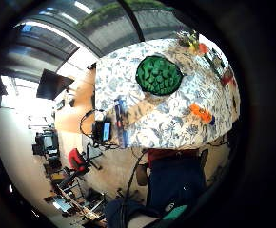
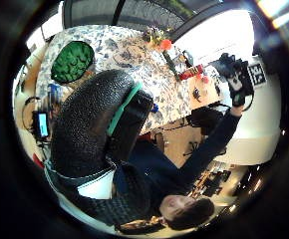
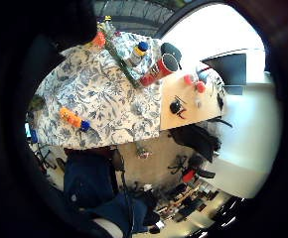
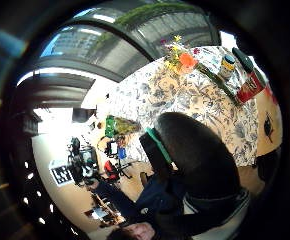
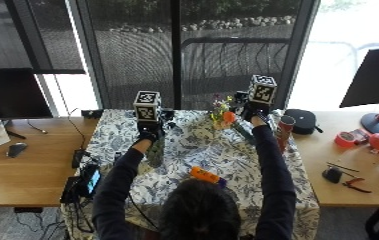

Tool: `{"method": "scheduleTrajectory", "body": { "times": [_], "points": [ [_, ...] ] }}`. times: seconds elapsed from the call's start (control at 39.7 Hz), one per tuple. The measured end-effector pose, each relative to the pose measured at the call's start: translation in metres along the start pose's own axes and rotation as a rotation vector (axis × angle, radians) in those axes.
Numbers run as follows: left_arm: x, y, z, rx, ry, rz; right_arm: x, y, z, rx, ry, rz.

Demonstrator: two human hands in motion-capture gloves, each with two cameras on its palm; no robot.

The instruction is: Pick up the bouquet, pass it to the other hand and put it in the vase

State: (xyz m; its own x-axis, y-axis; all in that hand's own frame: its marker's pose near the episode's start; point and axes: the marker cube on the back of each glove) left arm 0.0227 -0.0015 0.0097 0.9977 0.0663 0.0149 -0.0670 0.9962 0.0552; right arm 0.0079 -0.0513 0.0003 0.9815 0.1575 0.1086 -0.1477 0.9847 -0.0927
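One bouquet (image 5: 223, 114) on tablecloth (image 5: 195, 145).

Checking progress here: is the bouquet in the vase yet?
Not yet: the bouquet lies flat on the tablecloth, stem stretched across it, well apart from the vase.

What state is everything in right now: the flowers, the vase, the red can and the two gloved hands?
Bouquet with an orange flower: lying on the flowered tablecloth, not held.
Dark green bumpy vase: on the cloth, no flowers in it.
Red cylindrical can: standing upright.
Left hand: raised, holding nothing.
Right hand: raised, holding nothing.
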Motion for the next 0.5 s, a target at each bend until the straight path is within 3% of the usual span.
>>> {"method": "scheduleTrajectory", "body": {
  "times": [0.18,0.33,0.38,0.45,0.5],
  "points": [
    [0.018,0.006,0.007,0.007,-0.019,0.063,0.019,-0.043,0.021,-0.064,-0.051,0.103],
    [0.028,-0.004,0.024,0.02,-0.032,0.137,0.05,-0.072,0.072,-0.37,-0.056,0.296],
    [0.028,-0.005,0.029,-0.009,-0.023,0.14,0.061,-0.078,0.085,-0.318,-0.029,0.36],
    [0.025,-0.007,0.034,-0.038,-0.016,0.136,0.08,-0.103,0.106,-0.074,0.019,0.384],
    [0.022,-0.012,0.039,-0.031,-0.015,0.138,0.089,-0.116,0.126,-0.037,0.02,0.387]
  ]
}}
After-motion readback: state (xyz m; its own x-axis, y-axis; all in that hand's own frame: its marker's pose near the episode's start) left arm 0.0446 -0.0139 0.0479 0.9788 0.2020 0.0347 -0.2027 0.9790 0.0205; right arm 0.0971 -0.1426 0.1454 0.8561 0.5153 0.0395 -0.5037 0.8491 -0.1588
